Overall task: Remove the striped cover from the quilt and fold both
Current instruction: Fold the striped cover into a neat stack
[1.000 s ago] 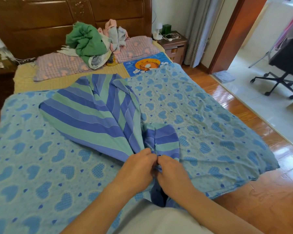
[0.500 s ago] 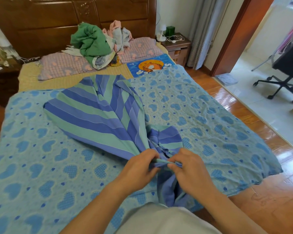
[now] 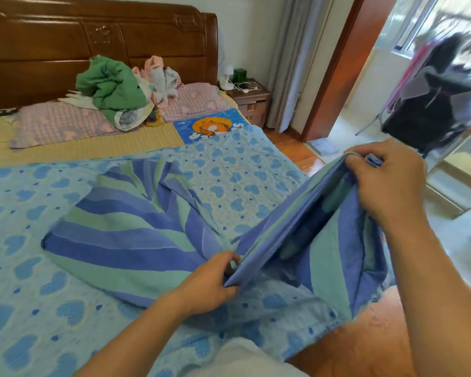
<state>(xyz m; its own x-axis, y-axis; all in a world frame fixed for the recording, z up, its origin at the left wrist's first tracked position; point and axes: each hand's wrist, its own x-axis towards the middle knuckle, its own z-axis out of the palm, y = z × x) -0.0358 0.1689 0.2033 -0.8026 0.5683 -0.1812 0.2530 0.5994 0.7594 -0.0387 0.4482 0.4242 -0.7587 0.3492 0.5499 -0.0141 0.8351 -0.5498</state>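
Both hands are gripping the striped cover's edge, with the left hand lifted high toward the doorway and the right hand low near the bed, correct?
Not quite: the sides are swapped. In the head view, the right hand holds the striped cover edge lifted toward the doorway, while the left hand keeps its grip low near the bed. Both do grip the edge.

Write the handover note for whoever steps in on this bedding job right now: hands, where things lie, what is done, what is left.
Left hand: low at the near edge of the bed, pinching the edge of the striped cover.
Right hand: raised to the right, gripping the same edge, which runs stretched between the two hands.
Things: most of the striped cover lies bunched on the heart-print quilt, which is spread flat over the bed.
Done: a length of the cover's edge is found and lifted.
Left: the cover is not yet fully drawn clear of the quilt; neither piece is folded. Keep both grips as you take over.
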